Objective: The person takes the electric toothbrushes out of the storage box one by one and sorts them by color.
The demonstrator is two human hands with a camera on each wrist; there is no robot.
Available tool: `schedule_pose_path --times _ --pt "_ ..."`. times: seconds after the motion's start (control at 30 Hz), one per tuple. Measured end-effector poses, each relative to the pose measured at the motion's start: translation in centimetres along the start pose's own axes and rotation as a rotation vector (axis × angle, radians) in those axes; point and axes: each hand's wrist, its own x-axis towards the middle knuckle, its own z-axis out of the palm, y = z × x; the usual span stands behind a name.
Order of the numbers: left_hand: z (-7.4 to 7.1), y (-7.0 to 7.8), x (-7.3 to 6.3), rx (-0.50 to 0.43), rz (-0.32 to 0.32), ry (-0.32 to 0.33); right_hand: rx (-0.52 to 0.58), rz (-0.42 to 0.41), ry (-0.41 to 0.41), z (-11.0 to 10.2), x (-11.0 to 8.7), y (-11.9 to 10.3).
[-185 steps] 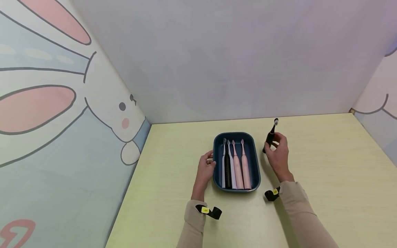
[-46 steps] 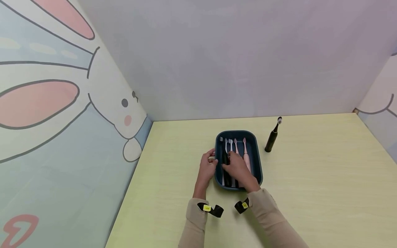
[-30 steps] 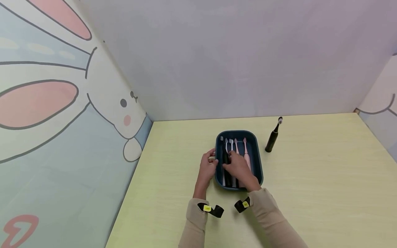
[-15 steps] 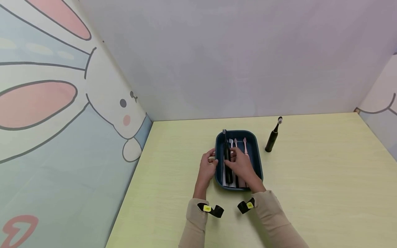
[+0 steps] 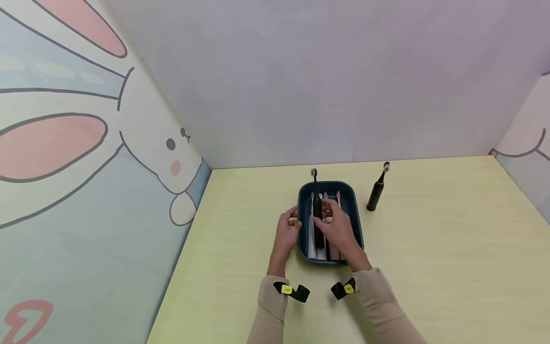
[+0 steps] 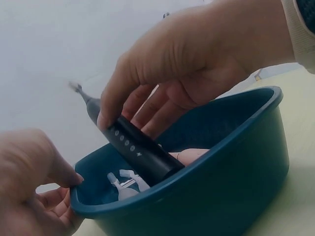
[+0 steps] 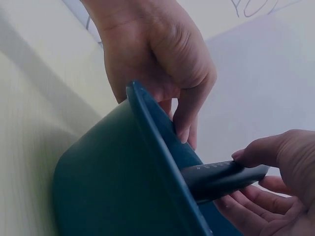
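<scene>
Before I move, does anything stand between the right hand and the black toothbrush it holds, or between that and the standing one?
Nothing visible comes between the right hand and the held toothbrush: it grips the handle directly. Toward the standing toothbrush, the right rim of the blue bin crosses the way.

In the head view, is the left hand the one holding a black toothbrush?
No, the right hand holds the black toothbrush, while the left hand grips the dark blue bin.
</scene>
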Motion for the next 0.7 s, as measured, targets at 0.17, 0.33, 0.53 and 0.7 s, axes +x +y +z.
schedule_pose_path --times 0.17,0.33,0.53,0.7 --pt "-0.1 0.0 -0.1 0.004 0.003 -0.001 0.027 -0.041 0.038 -0.2 -0.3 0.0" --pt "-0.2 -0.1 -0.1 0.004 -0.001 -0.004 0.05 -0.076 0.057 -0.4 -0.5 0.1" --pt "-0.1 -0.2 0.0 0.005 -0.004 0.002 0.062 -0.11 0.077 -0.7 -0.6 0.1" --pt "-0.1 -0.2 0.0 0.003 0.0 0.003 0.064 -0.117 0.103 -1.1 -0.7 0.1"
